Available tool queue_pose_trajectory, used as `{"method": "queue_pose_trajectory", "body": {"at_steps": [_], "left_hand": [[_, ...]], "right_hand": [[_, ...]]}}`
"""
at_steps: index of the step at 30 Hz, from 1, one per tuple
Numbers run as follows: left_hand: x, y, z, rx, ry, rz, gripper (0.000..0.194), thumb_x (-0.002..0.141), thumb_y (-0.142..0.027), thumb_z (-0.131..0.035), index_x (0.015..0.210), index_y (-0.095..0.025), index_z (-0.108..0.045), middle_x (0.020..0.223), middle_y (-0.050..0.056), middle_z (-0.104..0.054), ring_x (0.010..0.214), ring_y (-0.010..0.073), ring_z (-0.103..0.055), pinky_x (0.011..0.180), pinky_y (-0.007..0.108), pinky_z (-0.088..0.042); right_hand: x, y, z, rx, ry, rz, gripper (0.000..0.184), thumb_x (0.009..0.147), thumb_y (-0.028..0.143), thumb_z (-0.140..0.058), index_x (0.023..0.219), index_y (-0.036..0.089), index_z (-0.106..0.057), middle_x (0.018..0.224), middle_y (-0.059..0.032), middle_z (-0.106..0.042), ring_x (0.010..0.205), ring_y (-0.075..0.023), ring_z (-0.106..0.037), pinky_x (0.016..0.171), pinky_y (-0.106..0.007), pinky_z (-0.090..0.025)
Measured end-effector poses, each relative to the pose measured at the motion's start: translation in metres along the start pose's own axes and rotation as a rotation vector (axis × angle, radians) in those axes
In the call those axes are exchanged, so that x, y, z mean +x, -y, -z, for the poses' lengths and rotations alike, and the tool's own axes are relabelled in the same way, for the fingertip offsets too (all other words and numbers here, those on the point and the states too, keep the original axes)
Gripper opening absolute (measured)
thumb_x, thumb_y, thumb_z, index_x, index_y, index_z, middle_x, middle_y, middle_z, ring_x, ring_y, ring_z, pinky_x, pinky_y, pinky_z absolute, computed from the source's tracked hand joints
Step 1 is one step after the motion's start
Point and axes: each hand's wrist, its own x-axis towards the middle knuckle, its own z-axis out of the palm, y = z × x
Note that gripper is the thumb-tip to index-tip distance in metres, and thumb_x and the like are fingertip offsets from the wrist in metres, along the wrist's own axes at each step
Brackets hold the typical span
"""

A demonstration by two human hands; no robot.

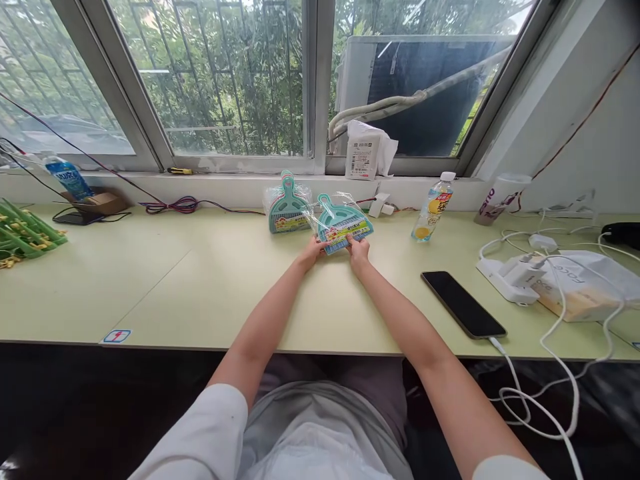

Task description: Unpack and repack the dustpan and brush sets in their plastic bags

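Note:
A small teal dustpan and brush set [345, 220] in clear plastic wrap is held between both hands above the table, tilted, its handle pointing away from me. My left hand [312, 253] grips its lower left corner. At the lower right edge, my right hand [358, 252] is closed on it with the thumb on the front label. Just to the left, a matching wrapped dustpan set [289, 208] leans upright near the wall under the window. It stands apart from my hands, though the loose wraps come close to each other.
On the right are a drink bottle [433, 208], a phone [463, 303] on a cable, a power strip [515, 280], a tissue pack [585, 283] and a plastic cup [501, 199]. Green stems [25, 230] lie far left, near a blue bottle [69, 179]. A white packet [367, 152] sits on the sill.

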Motion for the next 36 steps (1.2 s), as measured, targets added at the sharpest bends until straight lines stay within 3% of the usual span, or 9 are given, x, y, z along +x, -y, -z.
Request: {"method": "queue_pose_trajectory", "body": {"at_steps": [3,6,11,16,24,26,30,32,36], "left_hand": [[-0.002,-0.005,0.001,-0.019,0.099,0.081,0.042,0.076,-0.028,-0.073,0.113,-0.014,-0.058,0.109,0.013,-0.070,0.097,0.0221,-0.068,0.091,0.036,-0.053],[0.000,-0.008,0.000,-0.098,0.021,0.066,0.038,0.085,-0.042,-0.062,0.110,-0.014,-0.060,0.109,0.014,-0.070,0.102,0.0237,-0.067,0.092,0.037,-0.053],[-0.004,-0.009,-0.002,-0.107,-0.125,-0.064,0.043,0.077,-0.023,-0.071,0.117,-0.016,-0.057,0.114,0.011,-0.068,0.102,0.0228,-0.066,0.091,0.037,-0.053],[-0.011,-0.005,-0.011,-0.022,0.043,0.047,0.059,0.068,-0.016,-0.077,0.122,-0.017,-0.054,0.115,0.013,-0.067,0.089,0.0232,-0.069,0.078,0.036,-0.057],[-0.006,-0.008,-0.009,-0.039,-0.119,0.045,0.032,0.075,-0.020,-0.070,0.106,-0.015,-0.062,0.097,0.009,-0.072,0.088,0.0204,-0.068,0.086,0.037,-0.055],[-0.006,-0.012,-0.002,-0.030,-0.129,0.027,0.029,0.073,-0.014,-0.070,0.101,-0.014,-0.063,0.096,0.009,-0.072,0.091,0.0210,-0.068,0.089,0.037,-0.054],[-0.006,-0.022,0.012,-0.077,-0.093,-0.003,0.038,0.074,-0.013,-0.065,0.111,-0.012,-0.059,0.101,0.010,-0.071,0.087,0.0236,-0.069,0.087,0.047,-0.057],[-0.006,-0.026,0.019,-0.107,-0.099,-0.006,0.044,0.075,-0.013,-0.064,0.118,-0.011,-0.055,0.101,0.011,-0.071,0.085,0.0241,-0.070,0.084,0.050,-0.058],[-0.004,-0.030,0.029,-0.112,-0.156,0.056,0.047,0.078,-0.015,-0.061,0.124,-0.010,-0.051,0.096,0.012,-0.072,0.080,0.0245,-0.071,0.079,0.045,-0.060]], "right_hand": [[0.000,0.001,0.001,-0.024,-0.009,0.004,0.029,0.066,0.022,-0.076,0.085,0.018,-0.054,0.095,-0.0057,-0.071,0.092,-0.0190,-0.069,0.076,-0.031,-0.060],[-0.003,0.002,-0.001,-0.034,0.053,0.024,0.030,0.066,0.021,-0.077,0.084,0.018,-0.054,0.097,-0.0060,-0.070,0.093,-0.0193,-0.069,0.079,-0.032,-0.060],[-0.014,0.003,-0.009,0.012,0.157,-0.010,0.027,0.067,0.015,-0.075,0.087,0.017,-0.056,0.101,-0.0069,-0.070,0.092,-0.0183,-0.068,0.084,-0.032,-0.059],[-0.012,0.010,-0.005,0.025,0.071,0.002,0.025,0.070,0.013,-0.071,0.089,0.017,-0.055,0.107,-0.0076,-0.068,0.096,-0.0177,-0.067,0.085,-0.030,-0.058],[-0.011,0.008,-0.007,-0.007,0.105,-0.004,0.028,0.070,0.018,-0.075,0.087,0.019,-0.053,0.103,-0.0056,-0.069,0.098,-0.0178,-0.068,0.083,-0.031,-0.060],[-0.011,0.011,-0.008,-0.034,0.166,-0.042,0.029,0.071,0.022,-0.077,0.087,0.020,-0.053,0.098,-0.0050,-0.071,0.093,-0.0182,-0.069,0.081,-0.032,-0.060],[-0.004,0.028,0.007,-0.267,0.471,-0.162,0.029,0.075,0.040,-0.075,0.088,0.019,-0.060,0.083,-0.0063,-0.072,0.083,-0.0213,-0.071,0.078,-0.036,-0.059],[0.000,0.039,0.022,-0.524,0.528,-0.046,0.027,0.081,0.044,-0.068,0.085,0.017,-0.063,0.082,-0.0090,-0.072,0.084,-0.0233,-0.071,0.079,-0.037,-0.057],[-0.003,0.054,0.044,-1.115,0.359,0.613,0.020,0.089,0.024,-0.056,0.104,0.018,-0.066,0.117,-0.0124,-0.067,0.111,-0.0286,-0.061,0.091,-0.042,-0.051]]}}
